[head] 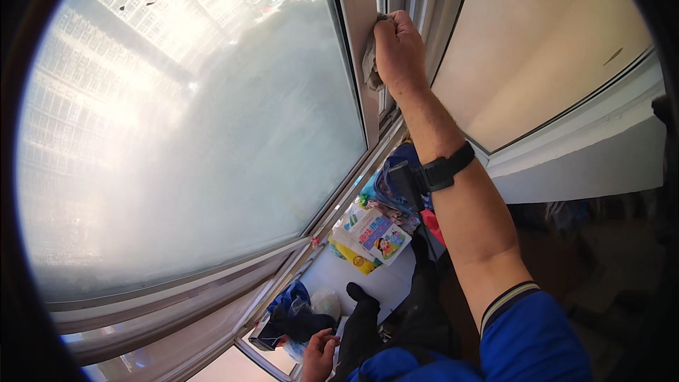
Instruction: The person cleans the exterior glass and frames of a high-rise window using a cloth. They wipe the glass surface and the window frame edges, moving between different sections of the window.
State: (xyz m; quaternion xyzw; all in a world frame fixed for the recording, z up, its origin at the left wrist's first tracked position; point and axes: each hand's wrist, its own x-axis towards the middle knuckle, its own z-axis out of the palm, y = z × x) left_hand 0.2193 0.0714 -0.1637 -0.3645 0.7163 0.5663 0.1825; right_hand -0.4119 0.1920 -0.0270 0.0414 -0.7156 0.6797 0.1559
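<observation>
My right hand [401, 53] is closed around a crumpled grey cloth [373, 63]. It presses the cloth against the upright edge of a pale window frame [356, 16]. To the left, that frame holds a large pane [228, 132], hazy with whitish streaks over its lower part; tall buildings show through it. My left hand [318, 353] hangs low at the bottom of the view, its fingers loosely curled and nothing seen in it. A dark blue and black bundle [305, 323] lies just beyond it.
My feet stand on a white ledge [323, 276]. On it lie a children's book [383, 239] with printed writing, a yellow packet [353, 260], a blue bag [392, 180] and a whitish ball-shaped thing [325, 303]. A second glazed panel [536, 53] rises at right; the area below is dark.
</observation>
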